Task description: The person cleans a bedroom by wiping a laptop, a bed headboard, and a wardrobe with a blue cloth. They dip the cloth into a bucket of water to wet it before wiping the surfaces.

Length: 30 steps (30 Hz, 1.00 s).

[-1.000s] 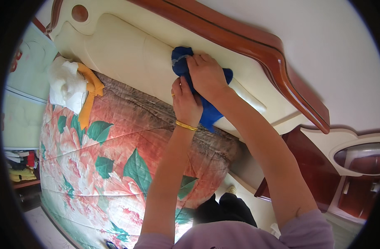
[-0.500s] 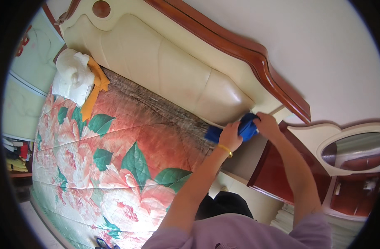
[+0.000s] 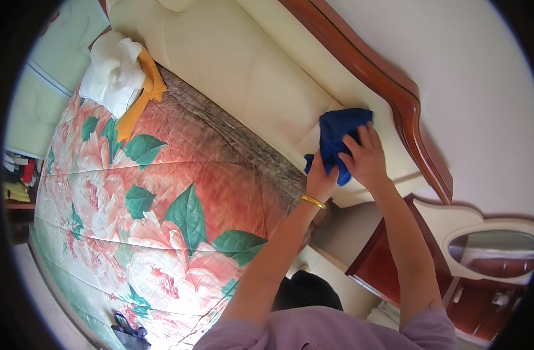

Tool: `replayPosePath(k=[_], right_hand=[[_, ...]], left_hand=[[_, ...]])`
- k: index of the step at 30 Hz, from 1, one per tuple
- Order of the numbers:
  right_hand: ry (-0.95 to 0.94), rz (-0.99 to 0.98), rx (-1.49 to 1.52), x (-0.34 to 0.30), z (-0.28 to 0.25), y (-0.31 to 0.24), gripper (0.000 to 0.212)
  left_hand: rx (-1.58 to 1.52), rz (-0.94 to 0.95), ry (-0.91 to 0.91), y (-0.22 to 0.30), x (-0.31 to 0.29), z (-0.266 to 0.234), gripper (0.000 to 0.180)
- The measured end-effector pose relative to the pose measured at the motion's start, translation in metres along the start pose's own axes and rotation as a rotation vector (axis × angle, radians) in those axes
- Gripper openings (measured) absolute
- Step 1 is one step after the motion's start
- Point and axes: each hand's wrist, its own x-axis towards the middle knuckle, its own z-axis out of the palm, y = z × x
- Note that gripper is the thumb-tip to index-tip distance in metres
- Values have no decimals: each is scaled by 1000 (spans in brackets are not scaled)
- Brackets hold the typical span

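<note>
A dark blue cloth lies partly unfolded against the right end of the cream padded headboard. My left hand, with a gold bracelet at the wrist, is closed on the cloth's lower left part. On the cloth's right side rests my right hand, its fingers spread and slightly blurred. Both arms reach forward past the right edge of the bed. Part of the cloth is hidden behind my fingers.
A floral quilt covers the bed, with white bedding and an orange cloth at its far left. Dark wood trim tops the headboard. To the right stand a red-brown cabinet and an oval mirror.
The blue cloth has gone from bunched between my hands to spread out higher on the headboard. My right hand has changed from gripping to lying spread on it. The view has shifted.
</note>
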Motion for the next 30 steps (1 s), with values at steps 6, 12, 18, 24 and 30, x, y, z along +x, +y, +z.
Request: replayPosePath(k=[6, 12, 18, 24, 30], right_hand=[[-11, -205, -167, 78, 67, -16, 41], [105, -493, -142, 179, 110, -67, 50], [-62, -614, -470, 181, 191, -101, 42], [-491, -814, -353, -14, 215, -20, 28], [-226, -643, -197, -23, 98, 24, 18]], left_hand=[[264, 101, 348, -30, 28, -12, 64], [231, 72, 444, -52, 90, -67, 54], [-237, -124, 347, -101, 94, -81, 46], [-75, -388, 107, -166, -51, 40, 49], [-75, -188, -10, -78, -67, 60, 54]])
